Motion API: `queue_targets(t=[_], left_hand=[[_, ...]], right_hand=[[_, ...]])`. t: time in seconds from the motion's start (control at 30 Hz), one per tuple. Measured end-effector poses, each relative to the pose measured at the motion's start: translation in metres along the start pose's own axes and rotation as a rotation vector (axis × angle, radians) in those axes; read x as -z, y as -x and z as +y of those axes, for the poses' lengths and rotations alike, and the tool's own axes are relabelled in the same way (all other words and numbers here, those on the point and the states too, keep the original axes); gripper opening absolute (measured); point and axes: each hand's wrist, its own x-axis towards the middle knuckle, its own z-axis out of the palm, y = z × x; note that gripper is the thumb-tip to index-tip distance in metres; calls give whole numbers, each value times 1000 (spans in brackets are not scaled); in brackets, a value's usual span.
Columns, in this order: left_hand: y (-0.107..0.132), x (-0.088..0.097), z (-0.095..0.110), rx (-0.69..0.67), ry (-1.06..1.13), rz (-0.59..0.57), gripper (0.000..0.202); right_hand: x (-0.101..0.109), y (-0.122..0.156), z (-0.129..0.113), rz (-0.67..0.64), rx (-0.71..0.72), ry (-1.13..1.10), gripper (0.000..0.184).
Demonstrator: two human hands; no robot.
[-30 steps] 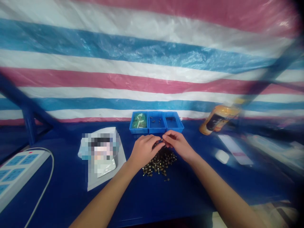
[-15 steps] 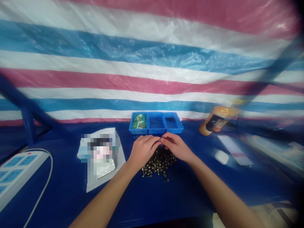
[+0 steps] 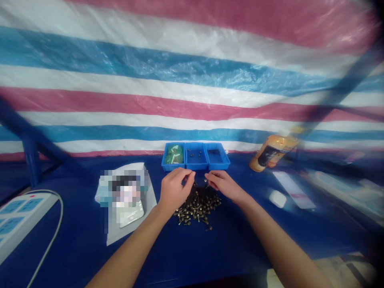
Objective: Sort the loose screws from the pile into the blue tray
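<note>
Compared with the earlier frame, the hands have parted: the fingertips met above the loose heap of small dark metal fasteners [image 3: 198, 209], and now a narrow gap of blue table shows between them. The heap is a rough mound with no single long axis, and its fasteners lie pointing every way, a few strays at its lower edge. The left hand [image 3: 173, 191] is at the heap's upper left, its fingers bunched into a narrow pinch, and the right hand [image 3: 224, 185] is at its upper right, with the fingers [image 3: 214, 178] curled in and nearly closed. Both hands are just above the heap, but whether either holds a fastener is too small to tell. Everything else is placed from the heap: the blue plastic three-compartment tray [image 3: 195, 169] sits just beyond it, and a white paper sheet [image 3: 150, 208] with a pixelated packet lies to its left. Farther left is a white power strip [image 3: 21, 218]. To its right are an orange jar [image 3: 271, 153], lying tilted, and a white computer mouse [image 3: 277, 199]. The deep blue table [image 3: 228, 244] runs under all of it, with a striped plastic sheet [image 3: 180, 96] hanging beyond.
</note>
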Motion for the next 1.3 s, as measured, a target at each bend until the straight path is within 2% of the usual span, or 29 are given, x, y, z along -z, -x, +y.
queue_targets(t=[0.13,0.23,0.3,0.37,0.47,0.53,0.67,0.8,1.07,1.3], left_hand=[[0,-2,-2,11,0,5,16],[1,-2,-4,40,-5,0,17],[1,-2,-4,60,-10,-1,18],[0,-2,-5,78,-16,2,18],[0,-1,-6,96,-29,-4,18],[-1,-1,-6,104,-33,-15,18],[-1,-1,-6,112,-30,-34,19],[0,-1,-6,110,-19,-42,19],[-1,-1,-6,108,-25,-49,19],[0,-3,-9,117,-39,-85,20]], right_hand=[[-4,-3,2,125,32,-159,35],[-4,-6,6,182,-16,-163,48],[0,-7,10,169,-20,-16,43],[7,-7,12,152,45,209,31],[18,-4,15,46,131,505,19],[23,-1,16,-37,161,610,19],[26,-1,20,-100,229,769,26],[22,-3,24,-148,258,836,23],[17,-4,26,-91,245,891,17],[12,0,21,-92,249,904,12]])
